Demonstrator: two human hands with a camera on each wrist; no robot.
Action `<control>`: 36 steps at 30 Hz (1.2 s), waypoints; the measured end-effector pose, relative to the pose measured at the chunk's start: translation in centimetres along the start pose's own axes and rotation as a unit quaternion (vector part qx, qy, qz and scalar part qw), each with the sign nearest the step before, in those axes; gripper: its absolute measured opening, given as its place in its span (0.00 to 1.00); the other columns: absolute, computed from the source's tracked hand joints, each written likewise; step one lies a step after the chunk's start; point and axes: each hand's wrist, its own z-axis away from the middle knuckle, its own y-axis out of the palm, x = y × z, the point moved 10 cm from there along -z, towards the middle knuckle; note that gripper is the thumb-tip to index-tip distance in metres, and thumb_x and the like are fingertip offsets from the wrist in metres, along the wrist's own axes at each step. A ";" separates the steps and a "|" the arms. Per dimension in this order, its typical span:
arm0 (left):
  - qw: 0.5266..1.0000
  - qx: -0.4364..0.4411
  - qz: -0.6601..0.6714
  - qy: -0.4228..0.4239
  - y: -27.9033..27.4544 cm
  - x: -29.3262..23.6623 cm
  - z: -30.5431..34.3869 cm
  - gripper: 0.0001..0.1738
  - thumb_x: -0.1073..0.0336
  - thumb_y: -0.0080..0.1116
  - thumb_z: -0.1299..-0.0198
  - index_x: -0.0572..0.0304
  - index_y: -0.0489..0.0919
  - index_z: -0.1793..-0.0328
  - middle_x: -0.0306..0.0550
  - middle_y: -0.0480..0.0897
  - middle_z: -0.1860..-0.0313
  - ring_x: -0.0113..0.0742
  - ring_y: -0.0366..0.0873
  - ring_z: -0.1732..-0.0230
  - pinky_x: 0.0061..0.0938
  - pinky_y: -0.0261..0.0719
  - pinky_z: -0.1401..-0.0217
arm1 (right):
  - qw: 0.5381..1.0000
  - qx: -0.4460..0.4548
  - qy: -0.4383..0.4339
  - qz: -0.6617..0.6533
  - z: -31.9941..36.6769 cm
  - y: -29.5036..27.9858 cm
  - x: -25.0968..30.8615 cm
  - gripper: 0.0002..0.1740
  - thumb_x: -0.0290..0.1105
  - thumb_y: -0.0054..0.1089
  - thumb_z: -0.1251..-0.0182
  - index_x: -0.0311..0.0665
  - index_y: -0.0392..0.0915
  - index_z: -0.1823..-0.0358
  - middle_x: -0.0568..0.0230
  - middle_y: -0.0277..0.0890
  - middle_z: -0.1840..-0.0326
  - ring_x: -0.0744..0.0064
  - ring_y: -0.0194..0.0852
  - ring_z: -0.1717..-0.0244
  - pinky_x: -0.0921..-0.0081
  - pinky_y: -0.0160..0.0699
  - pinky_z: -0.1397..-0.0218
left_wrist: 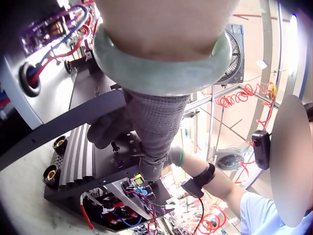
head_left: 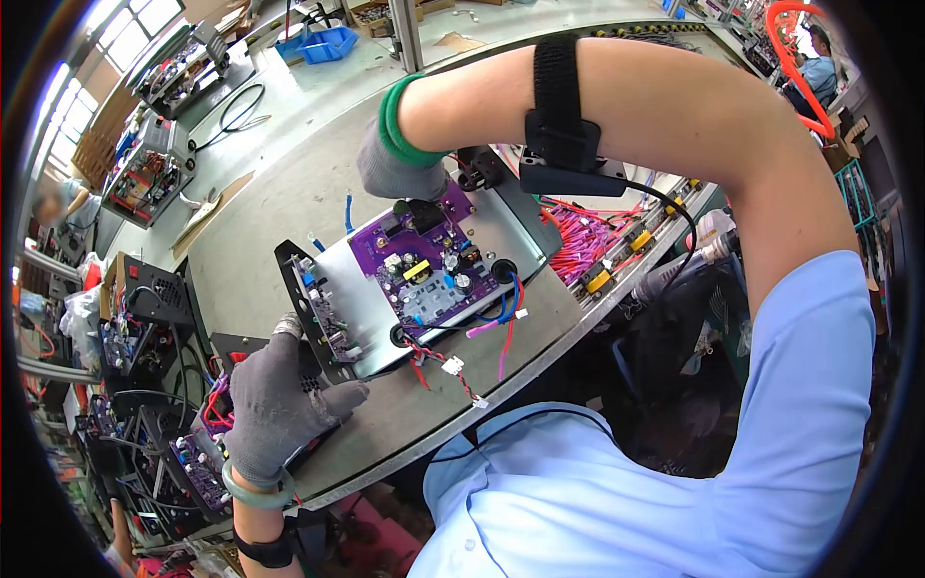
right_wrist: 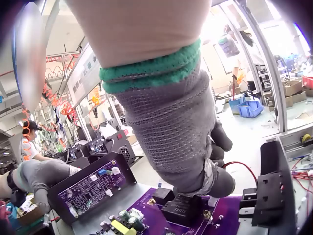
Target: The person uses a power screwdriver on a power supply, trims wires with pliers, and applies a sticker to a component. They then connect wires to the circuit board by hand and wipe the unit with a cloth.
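An open metal chassis lies on the bench, a purple circuit board over its tray. At the board's far edge my right hand grips it beside black components; in the right wrist view the gloved hand has curled fingers at the purple board, the fingertips partly hidden. By the chassis's black end panel is my left hand, thumb spread near the panel's lower corner. The left wrist view has this hand with one finger extended, near the panel edge.
Red, blue and black wires with white connectors hang off the chassis's near side. Another black unit with fins stands close to my left hand. Pink-sleeved wires lie right of the chassis. A blue bin is at the back.
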 end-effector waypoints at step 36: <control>0.960 -0.084 -0.065 0.260 1.9 -13.8 -0.6 0.30 0.68 0.73 0.47 0.66 0.78 0.36 0.57 0.86 0.53 0.55 0.86 0.53 0.44 0.82 0.50 | 0.755 -0.617 0.152 -0.163 16.5 5.1 11.9 0.09 0.33 0.62 0.43 0.50 0.85 0.60 0.75 0.79 0.63 0.72 0.78 0.55 0.59 0.65 0.28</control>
